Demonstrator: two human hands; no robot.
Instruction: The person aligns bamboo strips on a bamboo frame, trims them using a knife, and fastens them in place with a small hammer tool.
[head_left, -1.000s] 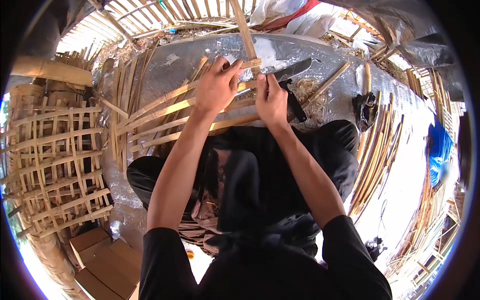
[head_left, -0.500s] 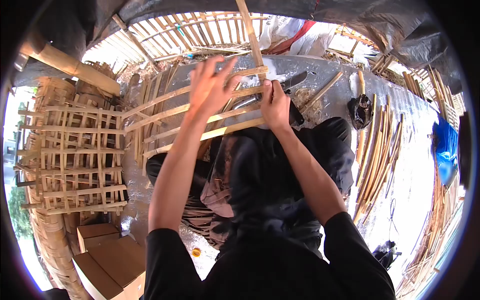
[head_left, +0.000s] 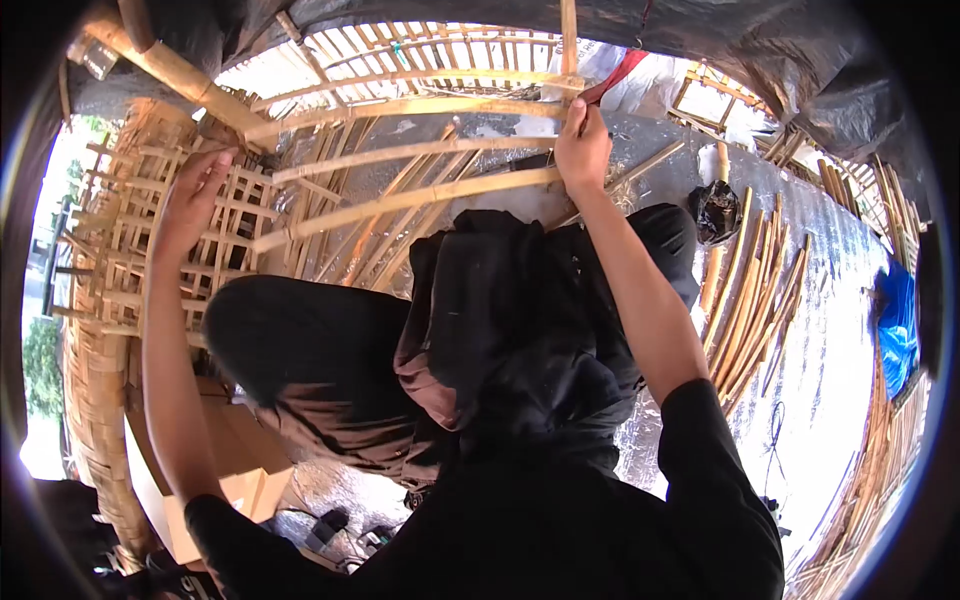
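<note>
In the head view, my right hand (head_left: pixel 583 150) is gripping the right end of a slatted bamboo frame (head_left: pixel 410 152) spanning out before my knees, while my left hand (head_left: pixel 195 203) is hovering loosely open, fingers half curled, before a bamboo lattice (head_left: pixel 245 207). A cardboard box (head_left: pixel 232 445) is sitting behind my left forearm, contents unclear.

No text, label, brand, number or sign can be read here: any print on the white sack (head_left: pixel 655 90) at the back is too small and blurred to make out, and the box (head_left: pixel 245 440) at lower left shows no legible lettering on its visible sides.
</note>
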